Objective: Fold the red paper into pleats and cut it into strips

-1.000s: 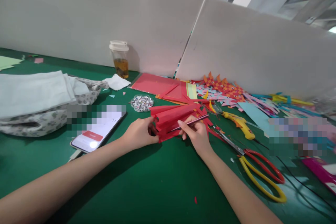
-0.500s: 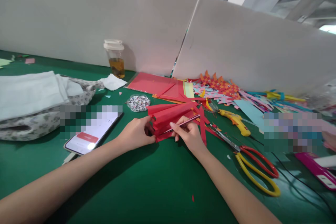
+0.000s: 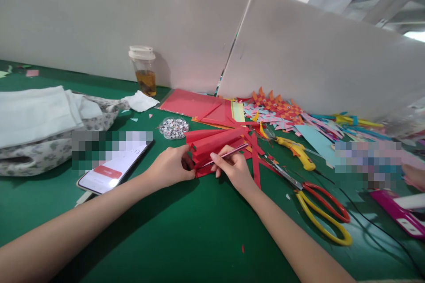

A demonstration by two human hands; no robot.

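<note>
My left hand [image 3: 174,163] is closed on the left end of a folded red paper [image 3: 215,141], whose upper layers stand up in pleats. In my right hand [image 3: 230,166] is a slim striped pencil [image 3: 234,150], held slantwise with its lower end against the paper near the left fingers. Its tip is too small to make out. Several red paper strips [image 3: 256,163] lie just right of the folded piece. Behind it is a flat stack of red paper sheets [image 3: 195,104].
Scissors [image 3: 300,185] with red and yellow handles and a yellow glue gun [image 3: 299,152] lie to the right. A phone [image 3: 113,170], a clear case of googly eyes [image 3: 174,128] and a lidded cup [image 3: 144,70] are on the left. Woven orange paper pieces [image 3: 277,104] lie by the partition.
The pencil and my right hand have shifted slightly left and down along the paper. My left hand keeps its hold. The whole view has moved a little.
</note>
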